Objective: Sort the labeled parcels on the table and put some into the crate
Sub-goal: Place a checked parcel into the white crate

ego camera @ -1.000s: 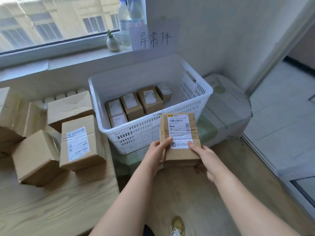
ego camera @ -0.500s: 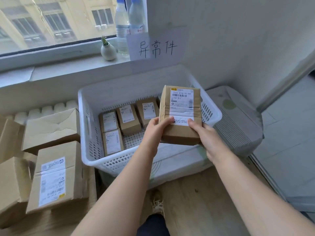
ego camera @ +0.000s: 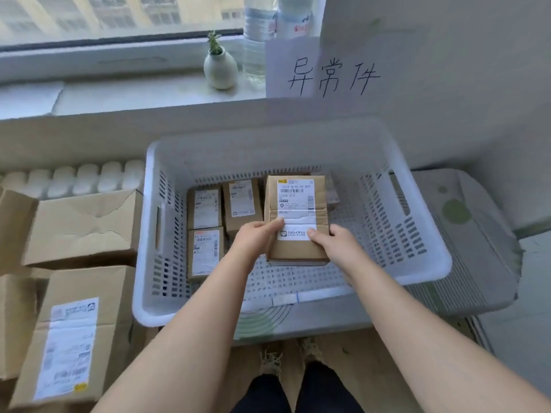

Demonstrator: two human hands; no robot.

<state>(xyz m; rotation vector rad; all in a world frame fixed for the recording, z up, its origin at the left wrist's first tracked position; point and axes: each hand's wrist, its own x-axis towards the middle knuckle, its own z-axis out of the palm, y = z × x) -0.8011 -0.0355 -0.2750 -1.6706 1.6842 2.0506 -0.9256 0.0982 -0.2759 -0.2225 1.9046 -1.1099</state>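
Daylit window (ego camera: pixel 119 16) above pale sill (ego camera: pixel 134 96), white wall (ego camera: pixel 447 70), wooden floor (ego camera: pixel 343 347)

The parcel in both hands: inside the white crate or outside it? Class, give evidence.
Inside. The parcel, held by the left hand and right hand, is within the walls of the crate, below its rim.

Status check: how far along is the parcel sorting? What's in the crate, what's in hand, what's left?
Done: at least three small parcels lie label-up in the left half of the crate. In hand: the left hand and right hand grip a bigger parcel low inside the crate; whether it touches the floor is unclear. Left: several boxes sit outside, left of the crate, at least one labeled.
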